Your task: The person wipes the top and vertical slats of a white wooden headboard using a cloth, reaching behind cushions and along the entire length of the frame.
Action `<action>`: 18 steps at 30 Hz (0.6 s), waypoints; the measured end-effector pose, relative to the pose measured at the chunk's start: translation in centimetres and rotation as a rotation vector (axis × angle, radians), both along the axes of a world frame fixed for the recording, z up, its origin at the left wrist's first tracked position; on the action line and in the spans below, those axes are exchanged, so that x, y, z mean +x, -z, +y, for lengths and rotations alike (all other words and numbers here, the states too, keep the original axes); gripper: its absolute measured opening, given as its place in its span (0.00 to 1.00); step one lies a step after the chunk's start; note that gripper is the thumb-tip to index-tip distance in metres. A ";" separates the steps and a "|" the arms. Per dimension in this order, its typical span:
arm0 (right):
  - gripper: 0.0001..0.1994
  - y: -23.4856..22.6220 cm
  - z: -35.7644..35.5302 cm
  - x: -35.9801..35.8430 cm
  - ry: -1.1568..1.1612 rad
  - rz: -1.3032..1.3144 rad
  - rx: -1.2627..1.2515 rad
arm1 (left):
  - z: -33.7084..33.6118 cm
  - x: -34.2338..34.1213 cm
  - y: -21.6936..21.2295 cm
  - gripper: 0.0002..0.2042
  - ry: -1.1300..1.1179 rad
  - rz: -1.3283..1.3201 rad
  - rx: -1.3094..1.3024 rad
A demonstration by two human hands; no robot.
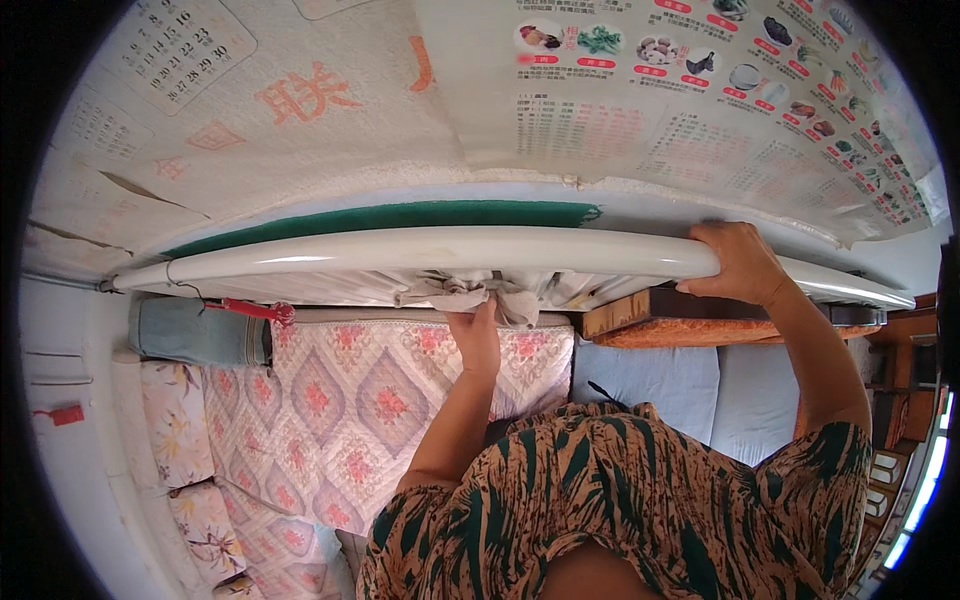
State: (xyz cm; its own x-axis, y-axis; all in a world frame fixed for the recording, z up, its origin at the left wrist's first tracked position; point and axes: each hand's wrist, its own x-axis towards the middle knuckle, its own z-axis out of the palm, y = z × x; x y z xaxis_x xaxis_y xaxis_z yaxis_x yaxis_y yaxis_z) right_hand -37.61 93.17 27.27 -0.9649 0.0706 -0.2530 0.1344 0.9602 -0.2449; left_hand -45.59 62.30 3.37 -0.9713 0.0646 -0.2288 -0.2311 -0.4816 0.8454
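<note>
A long, glossy white rail (480, 248) runs across the wall in front of me, with pale ribs under it like those of a radiator. Beneath the rail, my left hand (474, 335) holds a crumpled greyish cloth (465, 298) against the ribs; the cloth partly covers its fingers. Farther right, my right hand (738, 262) grips the rail, thumb below and fingers over the top.
Below lies a floral quilted cover (330, 400), with blue cushions (650, 385) to its right. A red-handled item (250, 309) hangs at the rail's left, near a folded blue-grey cloth (195, 332). Printed posters (680, 100) cover the wall; a brown wooden piece (650, 312) sits below the rail.
</note>
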 end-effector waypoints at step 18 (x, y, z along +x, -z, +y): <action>0.24 0.3 -0.1 -0.1 -0.041 0.055 0.007 | -3.8 -1.2 3.2 0.18 -0.077 0.258 -0.566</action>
State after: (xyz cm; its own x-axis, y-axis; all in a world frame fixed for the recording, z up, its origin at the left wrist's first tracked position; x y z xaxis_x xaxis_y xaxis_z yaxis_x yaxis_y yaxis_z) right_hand -37.76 93.11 26.94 -0.9794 0.0319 -0.1994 0.0812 0.9663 -0.2442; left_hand -46.83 58.51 0.20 -0.9969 -0.0705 0.0354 0.0319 0.0499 0.9982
